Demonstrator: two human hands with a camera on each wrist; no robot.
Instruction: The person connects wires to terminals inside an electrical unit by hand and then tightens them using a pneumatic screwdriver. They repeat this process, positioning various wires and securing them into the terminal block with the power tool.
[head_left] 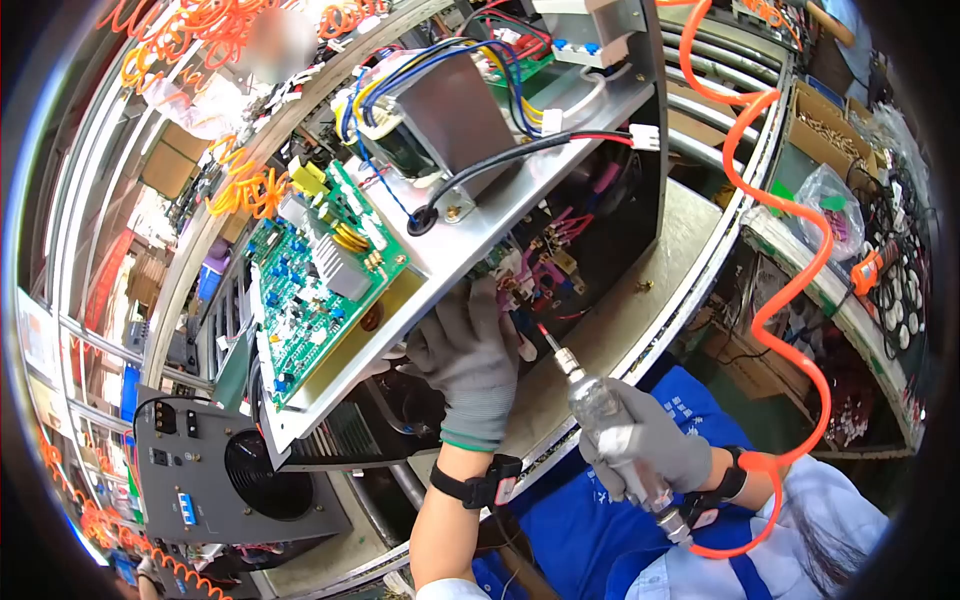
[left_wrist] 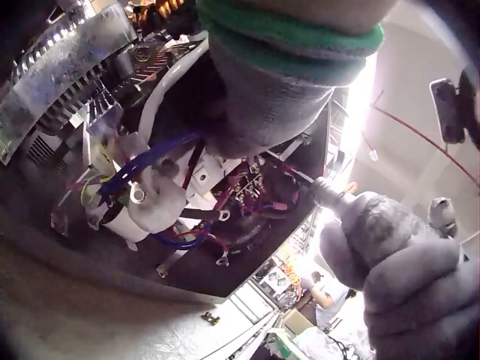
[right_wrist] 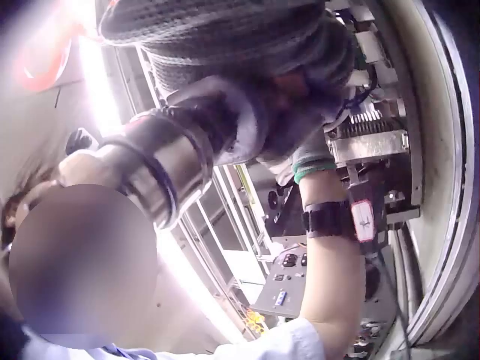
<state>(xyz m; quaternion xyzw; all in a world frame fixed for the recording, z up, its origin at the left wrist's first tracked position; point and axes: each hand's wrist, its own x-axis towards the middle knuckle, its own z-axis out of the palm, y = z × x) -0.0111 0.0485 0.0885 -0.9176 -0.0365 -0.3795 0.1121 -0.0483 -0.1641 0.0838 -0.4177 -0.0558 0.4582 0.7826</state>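
Note:
My right hand (head_left: pixel 650 445) grips a clear-bodied air screwdriver (head_left: pixel 600 405), its fingers wrapped round the body in the left wrist view. The long bit (head_left: pixel 548 338) points up and left toward a cluster of purple-sleeved wire terminals (head_left: pixel 535 280) inside a dark metal chassis (head_left: pixel 640 215). My gloved left hand (head_left: pixel 465 350) reaches in under the chassis's metal shelf (head_left: pixel 440 275), close beside those terminals. Its fingertips are largely hidden, so I cannot tell what they hold. On the shelf sit a green circuit board (head_left: pixel 325 285) and a large transformer (head_left: pixel 450 120).
An orange coiled air hose (head_left: pixel 775 310) loops down the right side to the screwdriver's tail. Loose wires with ring lugs (left_wrist: pixel 223 216) hang inside the chassis. A grey panel with a fan opening (head_left: pixel 215 470) stands at lower left. The roller conveyor's rail (head_left: pixel 690 285) runs alongside.

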